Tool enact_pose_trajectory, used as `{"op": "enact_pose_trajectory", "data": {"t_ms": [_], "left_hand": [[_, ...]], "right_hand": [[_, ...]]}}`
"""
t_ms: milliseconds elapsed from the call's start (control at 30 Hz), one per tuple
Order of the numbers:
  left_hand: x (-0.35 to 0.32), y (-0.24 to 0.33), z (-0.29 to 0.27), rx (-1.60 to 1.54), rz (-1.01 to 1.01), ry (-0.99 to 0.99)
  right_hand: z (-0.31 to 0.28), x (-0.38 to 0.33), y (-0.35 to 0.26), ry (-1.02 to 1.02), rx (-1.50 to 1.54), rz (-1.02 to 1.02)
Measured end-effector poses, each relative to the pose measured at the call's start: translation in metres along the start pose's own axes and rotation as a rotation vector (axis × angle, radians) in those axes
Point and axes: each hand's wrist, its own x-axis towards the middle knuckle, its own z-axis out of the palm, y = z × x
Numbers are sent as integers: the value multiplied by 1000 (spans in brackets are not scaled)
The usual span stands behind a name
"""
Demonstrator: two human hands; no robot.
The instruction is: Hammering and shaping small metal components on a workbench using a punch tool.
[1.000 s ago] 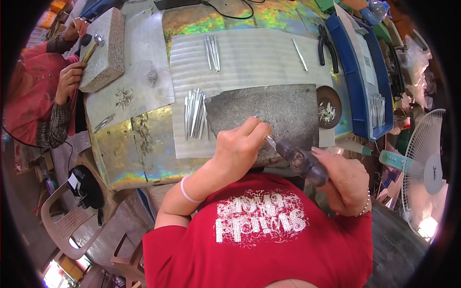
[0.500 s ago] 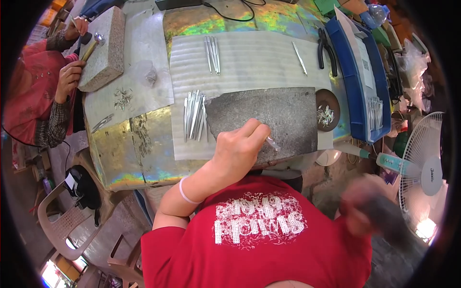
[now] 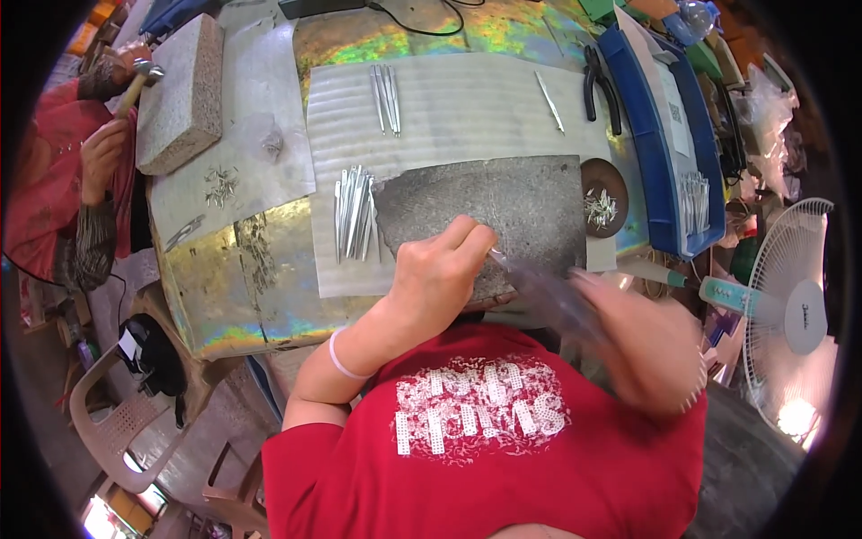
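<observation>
Half a second ago, the right hand (image 3: 633,319) and its dark hammer (image 3: 558,304) were out by the fan (image 3: 790,310); now they are back close to the left hand (image 3: 440,269). The other person's small hammer (image 3: 135,88) has moved left.

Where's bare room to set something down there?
The pale sheet is bare between the upper silver strips and the lone strip. The left hand is over the dark slab, crowded between the strip pile and brown dish.

Left hand (image 3: 437,272) curled, right hand (image 3: 627,316) blurry
</observation>
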Motion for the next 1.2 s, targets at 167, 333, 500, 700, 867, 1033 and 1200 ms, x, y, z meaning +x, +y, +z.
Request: {"op": "enact_pose_trajectory", "data": {"t_ms": [167, 333, 500, 700, 867, 1033, 1200], "left_hand": [[-2, -3, -6, -416, -159, 6], [4, -2, -45, -1488, -690, 100], [6, -1, -49, -1638, -712, 69], [7, 2, -46, -1535, -727, 58], [16, 6, -44, -1429, -726, 23], [12, 11, -45, -1274, -698, -53], [6, 11, -42, -956, -513, -41]], "right_hand": [[9, -18, 5, 347, 216, 166], [59, 5, 45, 301, 120, 311], [98, 8, 68, 267, 13, 411], [106, 9, 69, 199, -135, 382], [89, 14, 74, 183, -101, 262], [59, 55, 142, 410, 128, 407], [80, 112, 257, 324, -72, 531]]}}
